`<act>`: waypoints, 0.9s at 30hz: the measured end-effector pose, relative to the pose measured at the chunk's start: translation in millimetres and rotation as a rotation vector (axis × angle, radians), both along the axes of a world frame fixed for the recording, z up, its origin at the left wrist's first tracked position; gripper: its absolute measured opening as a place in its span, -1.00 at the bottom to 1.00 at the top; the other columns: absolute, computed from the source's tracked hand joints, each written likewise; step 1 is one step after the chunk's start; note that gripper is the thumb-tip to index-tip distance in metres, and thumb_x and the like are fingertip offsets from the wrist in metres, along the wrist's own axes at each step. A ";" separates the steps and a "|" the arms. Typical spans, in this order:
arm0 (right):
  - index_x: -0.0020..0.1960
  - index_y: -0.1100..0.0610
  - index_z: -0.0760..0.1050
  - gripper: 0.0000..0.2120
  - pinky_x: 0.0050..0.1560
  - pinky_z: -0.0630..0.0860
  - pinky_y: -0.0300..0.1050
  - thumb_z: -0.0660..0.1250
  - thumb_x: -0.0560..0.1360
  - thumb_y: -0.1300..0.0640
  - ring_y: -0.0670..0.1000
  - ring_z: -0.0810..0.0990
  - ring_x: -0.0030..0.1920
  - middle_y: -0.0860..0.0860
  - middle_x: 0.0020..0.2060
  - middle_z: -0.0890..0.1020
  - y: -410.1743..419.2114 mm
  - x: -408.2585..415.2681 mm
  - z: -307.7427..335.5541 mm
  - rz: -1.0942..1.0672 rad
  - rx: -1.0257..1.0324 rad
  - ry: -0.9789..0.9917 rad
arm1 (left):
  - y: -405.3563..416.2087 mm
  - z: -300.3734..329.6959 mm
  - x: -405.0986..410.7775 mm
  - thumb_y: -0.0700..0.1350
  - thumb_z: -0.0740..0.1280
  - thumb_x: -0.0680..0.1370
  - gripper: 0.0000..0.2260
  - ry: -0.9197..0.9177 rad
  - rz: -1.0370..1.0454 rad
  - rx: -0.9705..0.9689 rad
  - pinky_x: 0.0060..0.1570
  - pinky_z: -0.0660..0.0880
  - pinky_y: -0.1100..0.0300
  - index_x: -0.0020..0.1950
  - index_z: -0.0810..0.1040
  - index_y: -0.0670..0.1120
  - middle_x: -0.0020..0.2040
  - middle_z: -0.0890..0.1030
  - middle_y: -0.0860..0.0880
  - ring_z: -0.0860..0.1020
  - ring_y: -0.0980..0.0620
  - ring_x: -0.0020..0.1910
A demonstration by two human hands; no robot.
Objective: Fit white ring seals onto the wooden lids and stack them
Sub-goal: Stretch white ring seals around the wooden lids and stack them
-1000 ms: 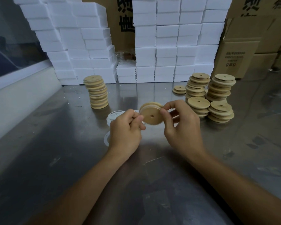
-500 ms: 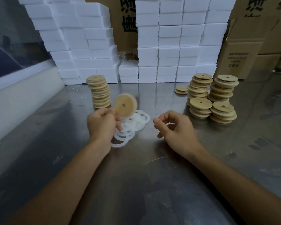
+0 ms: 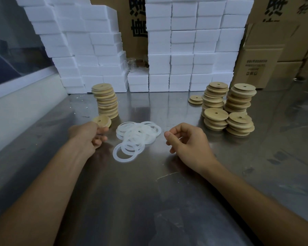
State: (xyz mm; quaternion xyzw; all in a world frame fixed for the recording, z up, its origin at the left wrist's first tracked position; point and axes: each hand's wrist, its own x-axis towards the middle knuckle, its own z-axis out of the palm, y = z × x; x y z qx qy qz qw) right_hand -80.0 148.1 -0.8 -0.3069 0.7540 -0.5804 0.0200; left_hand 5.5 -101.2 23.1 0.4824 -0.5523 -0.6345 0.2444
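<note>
Lid stacks [image 3: 106, 102]: six, plus one loose lid [image 3: 102, 121]; ring pile [image 3: 137, 137]: one.

Your single head-worn view, looking forward and down, close over the steel table [image 3: 149, 192], boxes [image 3: 185, 41] stacked beyond

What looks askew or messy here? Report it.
The tall lid stack at left leans, its discs staggered. The right lid stacks are uneven too. White ring seals lie in a loose overlapping heap. White crumbs dot the steel table.
</note>
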 end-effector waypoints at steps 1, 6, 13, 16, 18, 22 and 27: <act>-0.19 0.06 0.56 -0.87 -0.29 0.62 -0.07 0.42 0.52 0.07 -0.02 0.64 -0.40 0.01 -0.32 0.67 0.0 0.0 0.1 -0.002 -0.008 -0.003 | -0.5 -1.6 0.6 -0.27 0.14 0.62 -0.72 -0.008 0.005 -0.018 -0.73 0.14 0.42 0.32 0.42 -0.20 -0.24 0.57 -0.06 0.35 0.13 -0.73; -0.19 0.05 0.55 -0.87 -0.26 0.62 0.05 0.42 0.52 0.07 0.05 0.62 -0.37 -0.03 -0.34 0.65 2.6 -0.5 2.5 -0.091 -0.057 0.097 | 4.9 -8.1 3.3 -0.26 0.22 0.55 -0.90 -0.014 0.100 -0.165 -0.70 0.21 0.37 -0.13 0.49 -0.14 -0.29 0.52 -0.07 0.40 0.05 -0.57; 0.20 0.01 0.47 -0.76 -0.07 0.61 0.08 0.37 0.54 0.08 -0.07 0.61 -0.29 -0.11 0.13 0.52 21.3 -24.2 1.4 -0.289 0.071 0.268 | 13.2 -6.1 5.8 -0.21 0.28 0.57 -0.96 -0.026 0.048 -0.236 -0.69 0.26 0.35 0.01 0.50 -0.14 -0.31 0.59 -0.08 0.39 0.10 -0.65; 0.40 0.01 0.34 -0.51 0.09 0.56 0.05 0.40 0.52 0.08 0.02 0.59 0.08 -0.03 0.40 0.35 28.4 -36.6 0.9 -0.333 0.247 0.317 | 20.1 -9.4 6.4 -0.24 0.25 0.56 -0.88 -0.092 0.037 -0.357 -0.57 0.37 0.27 0.07 0.52 -0.16 -0.32 0.60 -0.11 0.45 0.06 -0.59; 0.49 -0.02 0.21 -0.37 0.06 0.49 0.04 0.39 0.50 0.05 0.07 0.49 0.25 -0.05 0.52 0.19 30.9 -45.0 -0.5 -0.367 0.401 0.352 | 29.2 -12.9 7.3 -0.24 0.26 0.52 -0.85 -0.128 0.019 -0.512 -0.41 0.44 0.17 0.06 0.52 -0.10 -0.28 0.63 -0.13 0.52 -0.02 -0.47; 0.57 -0.07 0.03 -0.24 -0.09 0.38 0.01 0.36 0.50 0.00 0.21 0.50 0.25 -0.04 0.56 0.11 30.6 -55.1 -2.8 -0.440 0.599 0.319 | 53.0 -19.6 9.0 -0.21 0.36 0.51 -0.91 -0.115 -0.131 -0.996 -0.25 0.46 0.13 -0.12 0.56 -0.02 -0.37 0.50 0.04 0.49 0.03 -0.35; 0.38 0.07 0.33 -0.58 -0.08 0.47 0.11 0.30 0.54 0.16 0.24 0.52 0.08 0.03 0.39 0.32 33.2 -55.2 -1.9 -0.526 0.510 0.344 | 77.3 -20.2 7.3 -0.03 0.43 0.46 -0.94 -0.126 -0.389 -1.278 -0.24 0.49 0.12 -0.12 0.58 0.03 -0.40 0.46 0.11 0.52 0.00 -0.30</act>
